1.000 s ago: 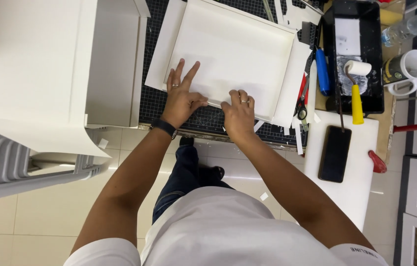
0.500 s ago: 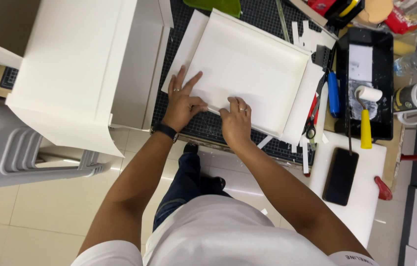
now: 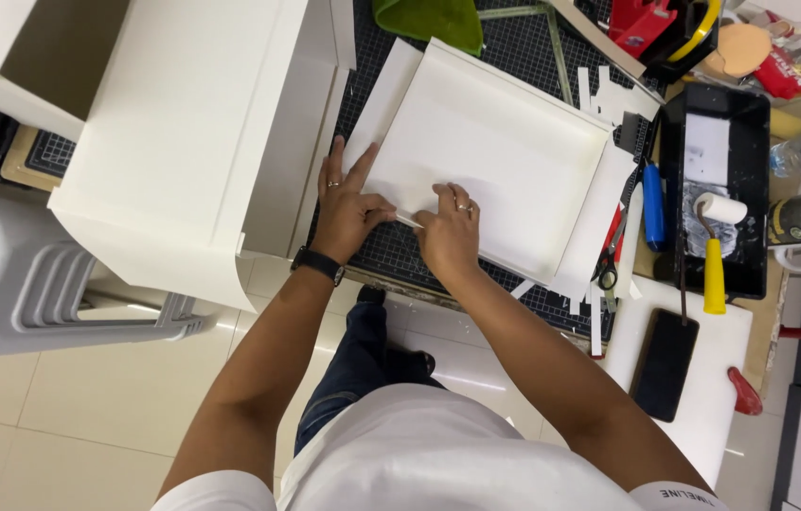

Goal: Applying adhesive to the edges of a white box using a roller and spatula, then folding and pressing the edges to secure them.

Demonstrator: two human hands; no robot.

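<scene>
Left hand (image 3: 348, 210) lies flat, fingers spread, on the white tray (image 3: 500, 156) (near edge). Right hand (image 3: 448, 230) pinches a thin white stick (image 3: 407, 220) against the tray's corner.

Black gridded cutting mat (image 3: 552, 57), white foam-board tray (image 3: 505, 151), scissors (image 3: 609, 265), paper scraps (image 3: 614, 95)

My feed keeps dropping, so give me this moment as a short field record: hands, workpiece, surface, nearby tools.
left hand: flat, fingers spread on the near-left corner of the white foam-board tray
right hand: pressing the tray's near edge, gripping a thin white tool
surface: black gridded cutting mat
nearby right: scissors, black paint tray with roller, black phone
nearby left: large white foam-board box
</scene>
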